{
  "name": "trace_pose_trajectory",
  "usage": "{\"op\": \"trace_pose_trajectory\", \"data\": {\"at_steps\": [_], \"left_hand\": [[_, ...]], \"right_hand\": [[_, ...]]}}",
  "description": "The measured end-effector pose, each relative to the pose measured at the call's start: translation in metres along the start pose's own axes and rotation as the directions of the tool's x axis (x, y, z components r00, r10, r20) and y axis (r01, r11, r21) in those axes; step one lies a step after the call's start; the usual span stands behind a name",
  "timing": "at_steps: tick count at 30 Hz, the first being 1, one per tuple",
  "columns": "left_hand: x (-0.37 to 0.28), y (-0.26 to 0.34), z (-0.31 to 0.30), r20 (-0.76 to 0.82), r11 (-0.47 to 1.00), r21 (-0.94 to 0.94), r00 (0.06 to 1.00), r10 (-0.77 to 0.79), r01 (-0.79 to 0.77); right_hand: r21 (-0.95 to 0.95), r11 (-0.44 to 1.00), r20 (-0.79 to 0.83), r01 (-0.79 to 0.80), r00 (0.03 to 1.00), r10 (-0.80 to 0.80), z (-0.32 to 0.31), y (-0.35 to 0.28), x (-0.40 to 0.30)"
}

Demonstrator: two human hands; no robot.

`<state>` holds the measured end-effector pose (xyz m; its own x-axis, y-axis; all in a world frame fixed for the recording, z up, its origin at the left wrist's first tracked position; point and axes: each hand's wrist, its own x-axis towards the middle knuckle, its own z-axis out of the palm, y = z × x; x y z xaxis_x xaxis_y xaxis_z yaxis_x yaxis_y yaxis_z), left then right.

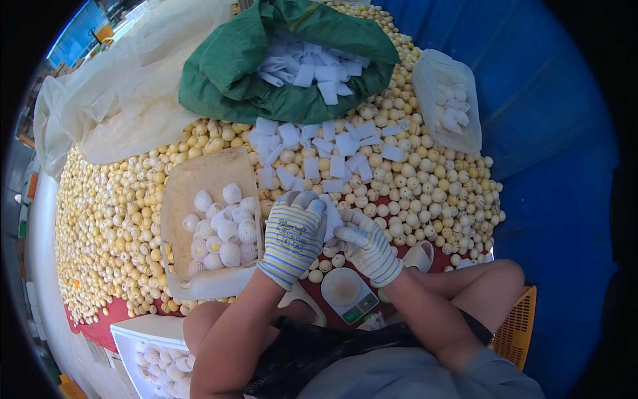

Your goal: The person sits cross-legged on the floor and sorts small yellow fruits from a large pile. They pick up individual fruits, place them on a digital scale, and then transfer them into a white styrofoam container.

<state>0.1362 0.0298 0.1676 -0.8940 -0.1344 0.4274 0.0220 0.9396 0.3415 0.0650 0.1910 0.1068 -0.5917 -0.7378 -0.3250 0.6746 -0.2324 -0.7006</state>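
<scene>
A white foam net sleeve point(331, 219) is held upright between my two gloved hands. My left hand point(294, 237) wraps its left side, knuckles up, in a striped knit glove. From the right, my right hand point(366, 244) pinches its lower edge with thumb and fingers. Whether a fruit sits inside the sleeve is hidden by the gloves. Flat foam sleeves point(336, 167) lie scattered on the fruit just beyond my hands. Round pale-yellow fruits point(403, 187), some dark-striped, spread all around. At my left, a plastic tub point(177, 199) holds several sleeved fruits point(227, 229).
A green sack point(214, 75) of foam sleeves lies open at the back. Another tub point(466, 137) stands far right by a blue wall point(543, 164). Below my hands is a digital scale point(344, 287). A white box point(149, 324) and a yellow crate point(518, 324) flank my legs.
</scene>
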Motion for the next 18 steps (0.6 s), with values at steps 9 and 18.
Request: {"op": "trace_pose_trajectory", "data": {"at_steps": [9,18], "left_hand": [[0.004,0.015,-0.019,0.113,0.992,-0.061,0.986,0.120,-0.114],[0.007,0.004,-0.021,0.252,0.996,-0.020,0.964,0.086,-0.084]], "right_hand": [[-0.245,0.969,0.054,0.037,0.998,-0.025,-0.003,-0.006,-0.004],[-0.203,0.979,0.085,-0.030,0.995,0.048,0.000,-0.007,0.004]]}}
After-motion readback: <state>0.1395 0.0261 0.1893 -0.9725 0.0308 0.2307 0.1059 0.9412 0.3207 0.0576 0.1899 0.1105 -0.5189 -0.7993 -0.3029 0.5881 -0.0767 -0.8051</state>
